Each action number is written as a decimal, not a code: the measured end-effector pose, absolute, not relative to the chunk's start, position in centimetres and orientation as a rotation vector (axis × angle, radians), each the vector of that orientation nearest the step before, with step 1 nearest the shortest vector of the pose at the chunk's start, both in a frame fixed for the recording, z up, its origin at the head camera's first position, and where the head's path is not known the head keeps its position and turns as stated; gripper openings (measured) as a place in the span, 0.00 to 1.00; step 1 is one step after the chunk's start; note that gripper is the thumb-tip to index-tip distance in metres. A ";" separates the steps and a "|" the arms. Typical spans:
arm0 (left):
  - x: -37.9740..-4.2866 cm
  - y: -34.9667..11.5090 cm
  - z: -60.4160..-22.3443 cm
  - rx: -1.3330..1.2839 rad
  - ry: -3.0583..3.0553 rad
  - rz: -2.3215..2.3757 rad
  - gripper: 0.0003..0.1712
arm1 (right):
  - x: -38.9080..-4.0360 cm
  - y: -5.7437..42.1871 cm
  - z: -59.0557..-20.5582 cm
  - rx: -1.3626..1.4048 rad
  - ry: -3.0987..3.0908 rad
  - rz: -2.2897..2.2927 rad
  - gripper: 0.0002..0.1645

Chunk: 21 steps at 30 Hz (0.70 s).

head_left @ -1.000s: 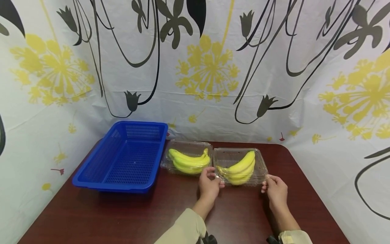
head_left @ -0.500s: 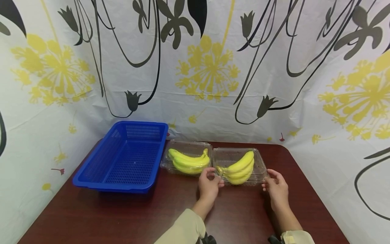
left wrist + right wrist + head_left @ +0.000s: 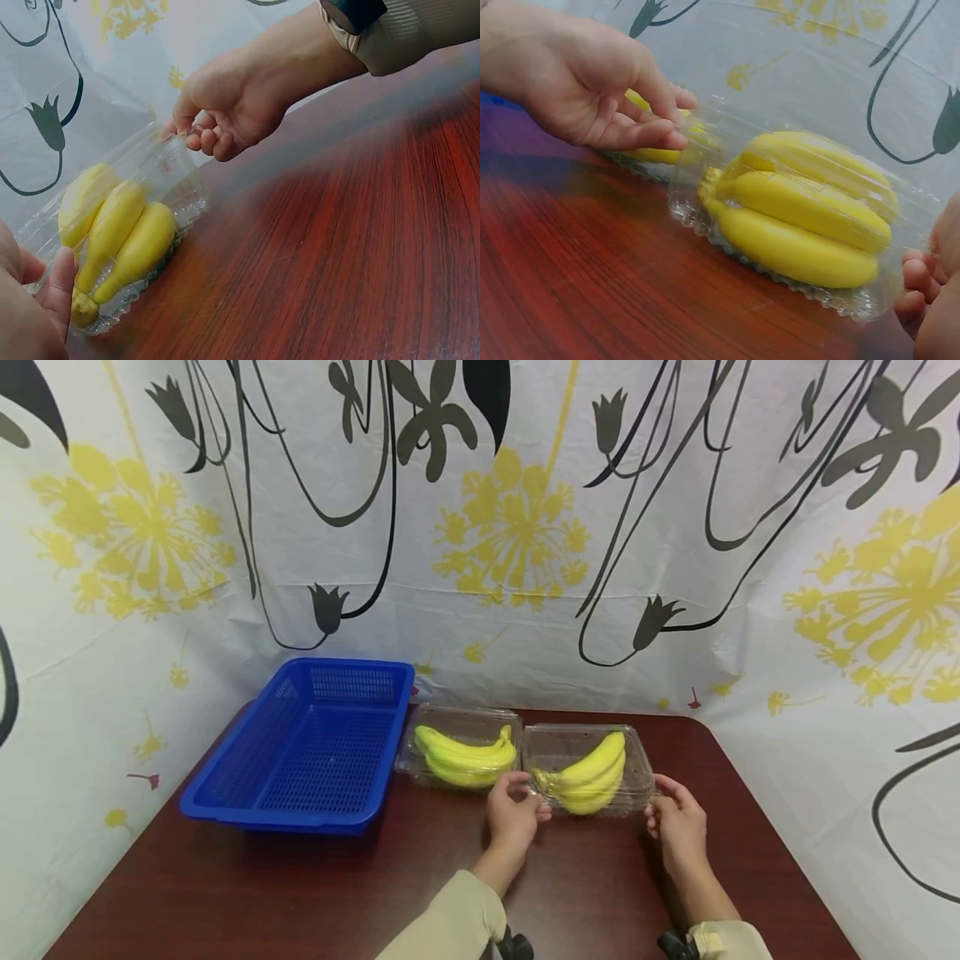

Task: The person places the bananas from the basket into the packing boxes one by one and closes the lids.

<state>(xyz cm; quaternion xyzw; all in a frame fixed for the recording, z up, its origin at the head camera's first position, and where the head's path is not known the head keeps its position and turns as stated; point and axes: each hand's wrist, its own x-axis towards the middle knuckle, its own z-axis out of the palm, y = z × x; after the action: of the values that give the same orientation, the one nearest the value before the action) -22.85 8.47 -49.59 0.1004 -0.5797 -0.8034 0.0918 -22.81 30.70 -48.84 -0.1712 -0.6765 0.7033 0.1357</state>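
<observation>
A clear plastic clamshell (image 3: 551, 743) with a bunch of yellow bananas (image 3: 592, 777) inside lies on the table, near side facing me. My left hand (image 3: 512, 814) pinches its near left corner between thumb and fingers. At the near right corner, my right hand (image 3: 678, 831) pinches the edge in the same way. The right wrist view shows the banana bunch (image 3: 802, 214) through the lid, with the left hand (image 3: 592, 82) across from it. Directly to the left stands a second clamshell (image 3: 465, 718) holding greener bananas (image 3: 465, 760).
A blue perforated plastic basket (image 3: 330, 768) sits at the left of the dark red-brown table (image 3: 360, 893). Patterned white sheeting (image 3: 480, 643) with grey and yellow plants hangs behind and along both sides.
The right clamshell has shifted very slightly left. My right hand's fingers spread a little at its corner, then drew back in. My left hand has stayed almost still.
</observation>
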 end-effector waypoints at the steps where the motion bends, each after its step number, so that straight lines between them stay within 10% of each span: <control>1: -22.8 8.5 -49.6 0.296 -1.714 -2.393 0.20 | -22.8 30.6 -48.8 -0.509 -1.938 2.044 0.22; 21: -21.8 8.5 -49.6 0.219 -1.537 -2.518 0.18 | -22.2 30.0 -48.3 -0.616 -1.852 2.087 0.22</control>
<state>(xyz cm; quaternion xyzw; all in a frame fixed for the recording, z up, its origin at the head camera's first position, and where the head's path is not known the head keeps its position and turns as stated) -21.83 8.50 -49.60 0.0736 -0.5174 -0.8476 0.0916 -22.20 29.96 -48.29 -0.2135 -0.6416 0.7230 0.1414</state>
